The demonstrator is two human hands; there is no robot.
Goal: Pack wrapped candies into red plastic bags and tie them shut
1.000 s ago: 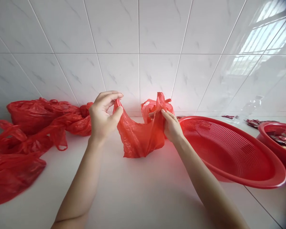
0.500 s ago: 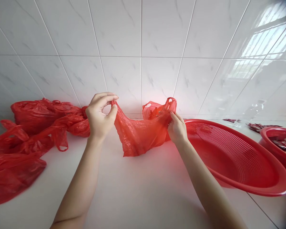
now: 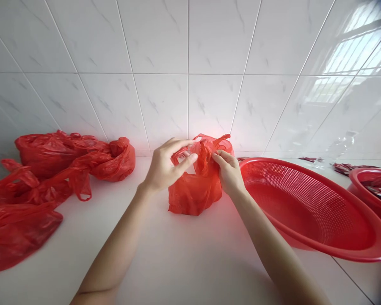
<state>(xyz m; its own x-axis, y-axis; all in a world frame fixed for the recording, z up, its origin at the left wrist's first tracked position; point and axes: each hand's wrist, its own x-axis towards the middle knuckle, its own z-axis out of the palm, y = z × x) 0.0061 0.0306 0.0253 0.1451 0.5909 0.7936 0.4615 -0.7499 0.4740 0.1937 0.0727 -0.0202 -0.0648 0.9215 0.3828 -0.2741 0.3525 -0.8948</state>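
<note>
A thin red plastic bag (image 3: 193, 197) hangs at the middle of the white counter, its upper part bunched. My right hand (image 3: 230, 171) pinches the gathered top of this bag between thumb and fingers. On the other side, my left hand (image 3: 165, 167) has its thumb and fingertips apart. A red strip of the bag shows between them; whether the other fingers touch it is hidden. Behind, against the wall, another red plastic bag (image 3: 227, 146) stands, partly covered by the front one.
Several filled red bags (image 3: 63, 154) lie at the left. To the right sits a large red perforated basket (image 3: 292, 203), beside a second red basket (image 3: 357, 176) with small packets. A clear plastic bottle (image 3: 320, 163) and dark red packets (image 3: 346, 168) are near the tiled wall (image 3: 216, 38).
My left hand has moved right, its pinch opened. My right hand has shifted slightly left and down. The stretched bag has slackened and bunched together between them.
</note>
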